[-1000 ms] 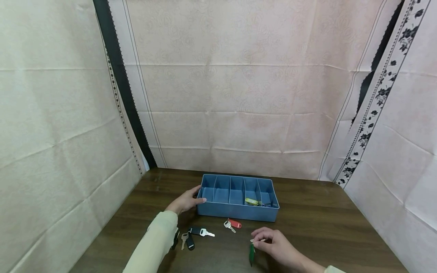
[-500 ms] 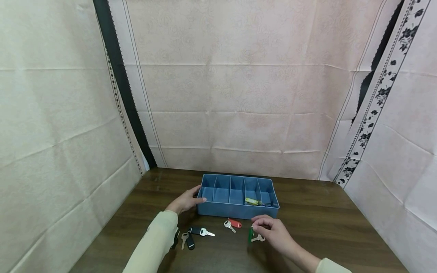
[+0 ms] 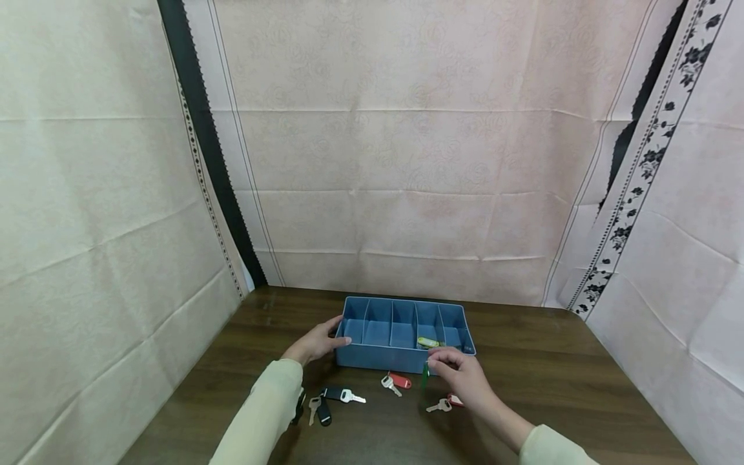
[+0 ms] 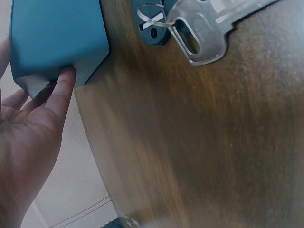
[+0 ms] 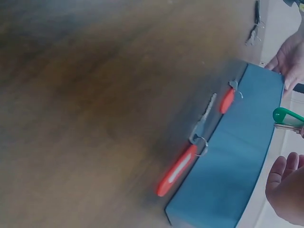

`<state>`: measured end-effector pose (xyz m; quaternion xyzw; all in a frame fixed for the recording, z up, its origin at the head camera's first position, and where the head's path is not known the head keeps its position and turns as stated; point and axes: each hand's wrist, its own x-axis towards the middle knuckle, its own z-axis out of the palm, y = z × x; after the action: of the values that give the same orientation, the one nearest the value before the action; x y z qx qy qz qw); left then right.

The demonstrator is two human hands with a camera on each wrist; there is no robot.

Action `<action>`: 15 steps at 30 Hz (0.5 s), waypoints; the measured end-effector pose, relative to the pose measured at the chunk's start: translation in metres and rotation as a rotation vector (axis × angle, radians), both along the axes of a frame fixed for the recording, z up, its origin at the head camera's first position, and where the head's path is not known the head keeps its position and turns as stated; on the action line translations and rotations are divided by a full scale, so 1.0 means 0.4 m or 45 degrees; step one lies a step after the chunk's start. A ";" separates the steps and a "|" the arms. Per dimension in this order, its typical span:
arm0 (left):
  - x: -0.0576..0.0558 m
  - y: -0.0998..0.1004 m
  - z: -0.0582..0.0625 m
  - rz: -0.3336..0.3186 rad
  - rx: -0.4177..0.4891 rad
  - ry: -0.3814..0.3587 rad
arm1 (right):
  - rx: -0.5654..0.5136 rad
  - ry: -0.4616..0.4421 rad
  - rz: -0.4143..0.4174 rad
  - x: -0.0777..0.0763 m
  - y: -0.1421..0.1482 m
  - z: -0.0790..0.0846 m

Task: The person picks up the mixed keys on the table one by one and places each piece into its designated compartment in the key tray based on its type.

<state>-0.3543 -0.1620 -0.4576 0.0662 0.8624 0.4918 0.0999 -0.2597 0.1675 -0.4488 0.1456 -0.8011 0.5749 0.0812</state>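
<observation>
My left hand (image 3: 316,343) grips the left end of a blue compartment box (image 3: 378,357), thumb at the front rim; the left wrist view shows fingertips against the box end. Between thumb and fingers my right hand (image 3: 467,381) pinches a key with a green tag (image 3: 425,372), held up before the box's front wall towards the right. That green tag (image 5: 281,115) also appears in the right wrist view, beside its metal key. A yellow-green key tag (image 3: 429,343) lies in the fourth compartment from the left. My right hand partly hides the fifth.
In front of the box lie two keys with red tags (image 3: 400,381) (image 3: 456,400) on the brown table (image 3: 558,387). Keys with black tags (image 3: 324,413) lie near my left forearm. Pale cloth (image 3: 378,226) hangs behind and at both sides.
My right hand has moved forward and up to the box's front with the green-tagged key. A red-tagged key on the table has come into view below it. My left hand has stayed put.
</observation>
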 end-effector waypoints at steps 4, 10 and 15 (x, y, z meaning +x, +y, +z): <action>-0.003 -0.001 -0.001 -0.003 0.012 -0.003 | -0.026 -0.016 -0.031 -0.013 -0.006 0.015; -0.006 -0.001 -0.004 -0.008 0.020 -0.003 | -0.039 -0.054 -0.068 -0.039 -0.011 0.034; -0.008 -0.004 -0.004 -0.008 0.012 -0.006 | -0.065 -0.056 -0.102 -0.062 -0.020 0.047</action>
<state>-0.3573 -0.1635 -0.4593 0.0683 0.8596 0.4957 0.1032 -0.2846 0.1596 -0.4300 0.0988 -0.7929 0.5944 0.0903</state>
